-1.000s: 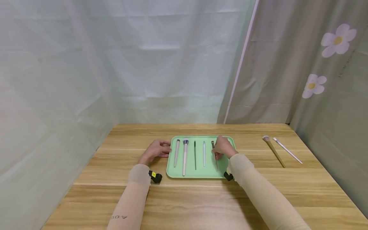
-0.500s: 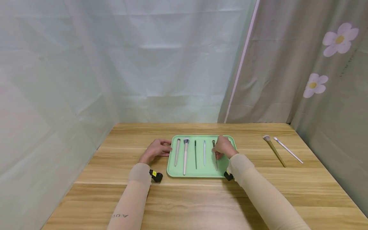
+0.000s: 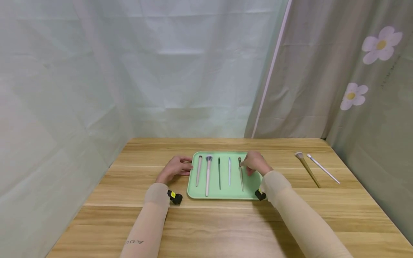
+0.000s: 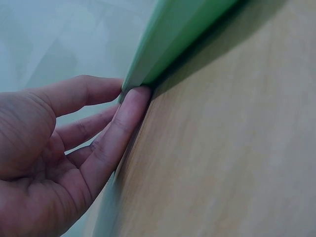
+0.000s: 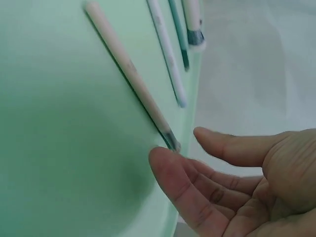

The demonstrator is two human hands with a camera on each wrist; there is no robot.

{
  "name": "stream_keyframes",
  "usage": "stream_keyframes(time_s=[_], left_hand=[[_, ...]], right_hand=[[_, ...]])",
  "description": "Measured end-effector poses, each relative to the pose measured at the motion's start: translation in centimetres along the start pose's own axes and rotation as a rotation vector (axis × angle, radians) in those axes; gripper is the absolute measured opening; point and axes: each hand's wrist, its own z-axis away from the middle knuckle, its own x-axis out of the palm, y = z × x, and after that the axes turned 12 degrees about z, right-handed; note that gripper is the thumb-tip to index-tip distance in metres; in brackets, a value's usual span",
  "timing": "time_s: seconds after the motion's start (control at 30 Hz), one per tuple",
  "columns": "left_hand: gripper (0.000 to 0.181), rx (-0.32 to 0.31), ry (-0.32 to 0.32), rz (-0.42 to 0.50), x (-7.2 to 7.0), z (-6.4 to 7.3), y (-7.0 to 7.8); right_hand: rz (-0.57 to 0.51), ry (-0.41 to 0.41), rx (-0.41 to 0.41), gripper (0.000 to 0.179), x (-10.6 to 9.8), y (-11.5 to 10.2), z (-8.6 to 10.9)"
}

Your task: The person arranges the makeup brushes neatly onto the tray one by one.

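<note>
A pale green tray [image 3: 251, 191] carries several makeup brushes laid side by side. At its left edge my left hand [image 3: 175, 167] holds the rim, thumb and fingertips meeting the green wall [image 4: 163, 44] in the left wrist view. My right hand [image 3: 256, 162] is over the tray's right part, beside the rightmost brush [image 3: 241, 181], a slim one with a beige handle. In the right wrist view its thumb and fingers [image 5: 168, 168] stand apart near the dark ferrule of that brush [image 5: 128, 69], which lies on the tray.
To the left on the tray lie a light blue brush [image 3: 229, 173], a dark green brush [image 3: 219, 175], a large white-handled brush [image 3: 207, 179] and a short pinkish brush [image 3: 198, 173]. A gold-handled brush [image 3: 309, 172] and a white one [image 3: 324, 169] rest on the table at right.
My right hand has let go of the beige-handled brush and shifted slightly to the right and up. The brush lies a little straighter. My left hand stays at the tray's edge.
</note>
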Motion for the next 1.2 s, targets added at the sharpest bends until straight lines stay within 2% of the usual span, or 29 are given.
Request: stream_keyframes(time_s=[0.17,0.37,0.7,0.97,1.2], left_hand=[[0.046,-0.005,0.005,-0.003,0.0,0.0,0.0],[0.047,-0.018,0.011,0.004,0.0,-0.1,0.0],[0.047,-0.012,0.004,0.001,-0.2,-0.4,-0.1],[0.047,-0.007,0.006,-0.004,-0.1,-0.2,-0.1],[0.046,-0.006,0.002,-0.004,-0.1,-0.1,-0.1]], right_hand=[[-0.023,0.005,-0.060,0.023,-1.4,0.9,0.4],[-0.040,0.056,-0.080,0.025,-2.9,2.6,0.6],[-0.036,0.066,-0.059,0.033,-5.5,5.8,0.6],[0.026,0.075,-0.034,0.035,-7.5,8.3,1.8],[0.088,0.098,-0.015,0.035,-8.6,10.2,2.3]])
